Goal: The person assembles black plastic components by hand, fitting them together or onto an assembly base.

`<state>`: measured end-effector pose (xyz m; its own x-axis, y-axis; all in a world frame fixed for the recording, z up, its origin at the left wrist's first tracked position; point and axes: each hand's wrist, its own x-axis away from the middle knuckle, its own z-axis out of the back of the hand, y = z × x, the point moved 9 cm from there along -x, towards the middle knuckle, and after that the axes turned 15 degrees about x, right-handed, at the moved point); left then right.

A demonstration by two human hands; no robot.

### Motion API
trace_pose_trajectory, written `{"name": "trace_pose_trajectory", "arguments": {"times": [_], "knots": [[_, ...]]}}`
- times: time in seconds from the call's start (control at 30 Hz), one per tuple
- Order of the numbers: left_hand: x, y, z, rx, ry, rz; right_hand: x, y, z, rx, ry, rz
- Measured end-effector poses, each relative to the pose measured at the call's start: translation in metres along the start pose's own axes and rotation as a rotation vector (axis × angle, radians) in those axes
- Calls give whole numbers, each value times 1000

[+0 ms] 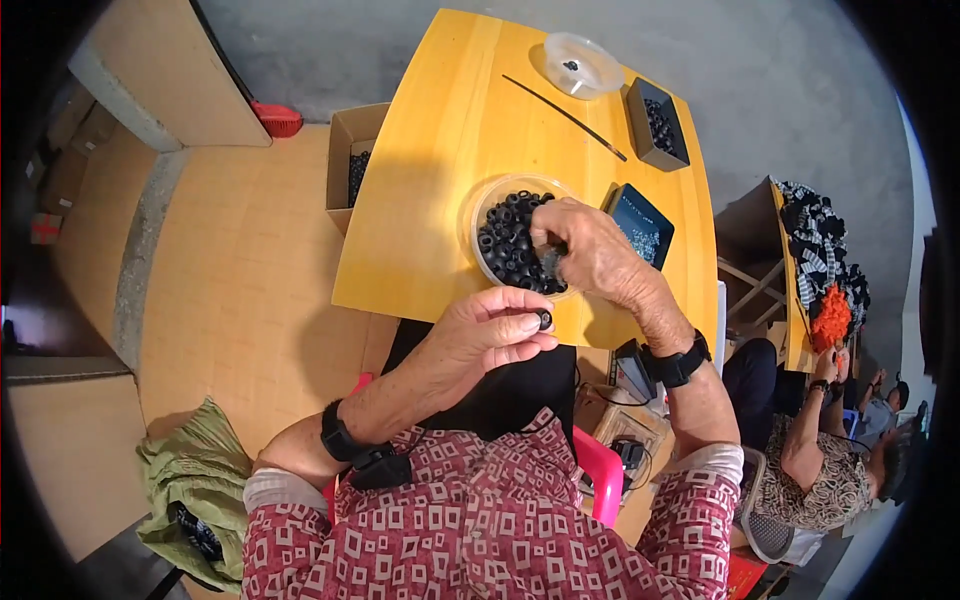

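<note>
Just in front of the table's near edge, my left hand (pixel 490 330) pinches a small black ring-shaped part (pixel 543 319) between thumb and fingers. My right hand (pixel 595 250) is over the right side of a clear round plastic bowl (pixel 478 232), its fingers bent inward and closed. Something small and greyish shows at those fingertips, too blurred to name. Heaped in the bowl are many loose black ring-shaped parts (pixel 512 240), some hidden under my right hand. Right of that hand lies a dark blue tray (pixel 628 207) with small clear pieces in it.
On the yellow table (pixel 430 130) are a thin dark rod (pixel 565 117), another clear bowl (pixel 600 75) and a grey box (pixel 660 153) of black parts. A cardboard box (pixel 342 135) adjoins its left side. At right, another person handles orange material (pixel 831 318).
</note>
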<state>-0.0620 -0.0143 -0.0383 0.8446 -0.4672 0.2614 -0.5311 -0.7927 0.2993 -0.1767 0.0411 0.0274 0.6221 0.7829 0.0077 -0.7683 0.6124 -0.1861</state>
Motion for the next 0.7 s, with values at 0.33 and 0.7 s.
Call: {"name": "trace_pose_trajectory", "arguments": {"times": [0.33, 0.7], "knots": [[1, -2, 0, -10, 18, 9, -1, 14, -1, -170, -169, -67], [-8, 0, 13, 40, 33, -28, 4, -20, 5, 200, 33, 220]]}}
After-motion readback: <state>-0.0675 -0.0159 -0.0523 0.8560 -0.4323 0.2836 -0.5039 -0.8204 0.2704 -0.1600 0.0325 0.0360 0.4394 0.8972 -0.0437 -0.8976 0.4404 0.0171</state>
